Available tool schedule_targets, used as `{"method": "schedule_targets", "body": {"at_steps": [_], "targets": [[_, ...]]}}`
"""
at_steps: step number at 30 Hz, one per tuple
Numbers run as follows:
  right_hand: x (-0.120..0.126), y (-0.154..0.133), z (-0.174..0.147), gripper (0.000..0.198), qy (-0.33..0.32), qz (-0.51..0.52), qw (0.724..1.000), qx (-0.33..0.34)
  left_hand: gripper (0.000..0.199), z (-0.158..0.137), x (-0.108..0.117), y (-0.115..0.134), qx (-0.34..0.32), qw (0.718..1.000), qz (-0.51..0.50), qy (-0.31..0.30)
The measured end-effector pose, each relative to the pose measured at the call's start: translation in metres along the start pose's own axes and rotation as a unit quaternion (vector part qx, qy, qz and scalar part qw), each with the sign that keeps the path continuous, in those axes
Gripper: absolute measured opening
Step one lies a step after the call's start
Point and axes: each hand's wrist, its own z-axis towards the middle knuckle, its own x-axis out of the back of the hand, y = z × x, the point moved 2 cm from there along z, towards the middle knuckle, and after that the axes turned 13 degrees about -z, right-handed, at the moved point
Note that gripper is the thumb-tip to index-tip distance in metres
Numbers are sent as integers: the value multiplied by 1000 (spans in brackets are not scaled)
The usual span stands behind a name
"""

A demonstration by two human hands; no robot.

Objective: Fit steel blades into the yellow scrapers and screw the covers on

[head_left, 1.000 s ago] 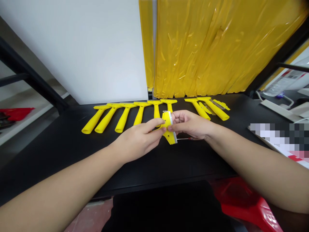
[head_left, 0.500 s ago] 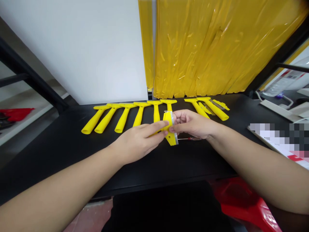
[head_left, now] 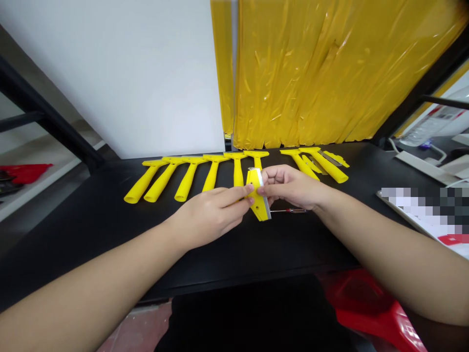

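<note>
Over the middle of the black table, a yellow scraper (head_left: 259, 211) is held with its head turned upright and its metal blade edge facing right. My left hand (head_left: 210, 215) is closed around its handle side, fingertips on the head; the handle itself is mostly hidden by that hand. With thumb and fingers, my right hand (head_left: 287, 186) pinches the blade edge from the right. A screwdriver (head_left: 294, 210) with a thin metal shaft lies on the table just beyond, below my right hand. Behind my hands, several yellow scrapers (head_left: 186, 178) lie in a row.
More yellow scrapers (head_left: 326, 165) lie at the back right beside loose yellow pieces and blades (head_left: 336, 158). A white panel (head_left: 146, 73) and yellow plastic sheeting (head_left: 311, 73) stand behind the black table (head_left: 110, 244). A red stool (head_left: 373, 303) is below the front edge.
My right thumb has slid slightly up along the blade edge, and more of the scraper head's face shows. Both hands otherwise stay in place.
</note>
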Motion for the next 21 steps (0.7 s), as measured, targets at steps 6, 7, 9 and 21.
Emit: {"method": "schedule_targets", "body": {"at_steps": [6,7,9,21], "targets": [[-1,0,1,36,-1,-3,1000,1,17,-1,-1,-1,25,1000,-1,-10],[0,-1,1,37,-2,-13,1000,0,18,-1,-1,-1,29,999,0,-12],[7,-3,1,35,10,-56,998,2,20,-2,-2,-1,36,999,0,-16],[80,10,-9,17,99,-603,787,-84,21,-10,-9,-6,70,996,-47,-29]]}}
